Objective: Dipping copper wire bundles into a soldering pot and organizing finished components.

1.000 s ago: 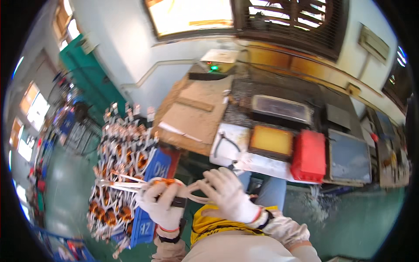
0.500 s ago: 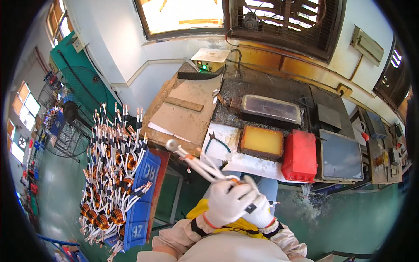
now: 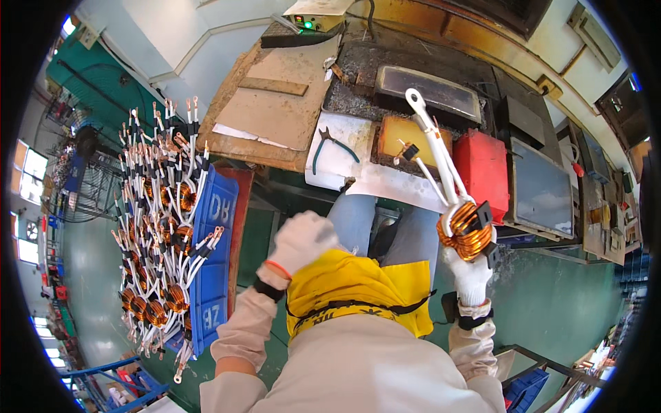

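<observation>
If swung right, the long white leads (image 3: 443, 155) could snag on the red rectangular box (image 3: 484, 168). The glossy ring-shaped copper-wire coil (image 3: 460, 237) is just nearside of it, pinched by the white-gloved right hand (image 3: 471, 279), fingers partly hidden. Left of the box, the white-gloved left hand (image 3: 301, 241) curls its fingers, contents unclear.

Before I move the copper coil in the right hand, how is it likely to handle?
The copper coil is probably heavy for its size, being so densely wound. Its white leads look fairly stiff, since they run nearly straight out from it. With those long leads reaching to one side, it may tip or twist in the right hand.
</observation>
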`<action>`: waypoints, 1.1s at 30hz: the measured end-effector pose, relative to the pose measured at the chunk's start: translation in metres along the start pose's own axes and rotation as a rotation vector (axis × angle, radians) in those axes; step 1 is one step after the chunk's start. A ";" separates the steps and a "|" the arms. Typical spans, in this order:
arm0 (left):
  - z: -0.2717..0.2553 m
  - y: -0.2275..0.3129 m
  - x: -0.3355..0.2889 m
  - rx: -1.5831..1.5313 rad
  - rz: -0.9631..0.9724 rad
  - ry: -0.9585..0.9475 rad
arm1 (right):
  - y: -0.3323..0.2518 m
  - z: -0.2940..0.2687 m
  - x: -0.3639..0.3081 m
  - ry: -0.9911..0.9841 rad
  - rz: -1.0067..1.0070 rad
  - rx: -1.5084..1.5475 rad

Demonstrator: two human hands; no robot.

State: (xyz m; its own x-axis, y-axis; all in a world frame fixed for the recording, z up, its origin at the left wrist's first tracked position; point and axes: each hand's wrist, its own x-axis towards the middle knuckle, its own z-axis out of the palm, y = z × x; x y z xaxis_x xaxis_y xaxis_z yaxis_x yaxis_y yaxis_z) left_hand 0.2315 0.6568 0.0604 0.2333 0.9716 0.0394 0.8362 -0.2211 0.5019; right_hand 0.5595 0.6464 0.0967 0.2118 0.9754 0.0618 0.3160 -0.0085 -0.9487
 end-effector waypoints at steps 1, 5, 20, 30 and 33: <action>0.028 -0.008 -0.007 0.020 0.078 -0.059 | 0.001 -0.001 -0.001 0.008 -0.001 -0.001; 0.068 -0.008 -0.002 0.257 0.166 -0.276 | 0.001 -0.006 -0.014 0.109 -0.013 0.003; 0.078 0.079 0.076 0.088 0.343 -0.352 | -0.028 -0.020 -0.030 0.009 -0.062 -0.158; 0.157 0.123 0.095 -0.404 0.192 -0.347 | -0.017 -0.028 -0.025 -0.057 -0.095 0.024; 0.147 0.107 0.091 -0.783 0.051 -0.422 | -0.014 -0.028 -0.018 -0.128 -0.165 -0.025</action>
State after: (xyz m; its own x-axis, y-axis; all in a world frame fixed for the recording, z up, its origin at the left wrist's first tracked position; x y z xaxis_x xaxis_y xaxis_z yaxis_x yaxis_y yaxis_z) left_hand 0.4150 0.7094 -0.0091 0.5537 0.8160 -0.1660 0.2769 0.0075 0.9609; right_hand 0.5773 0.6232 0.1174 0.0368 0.9840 0.1741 0.3598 0.1495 -0.9210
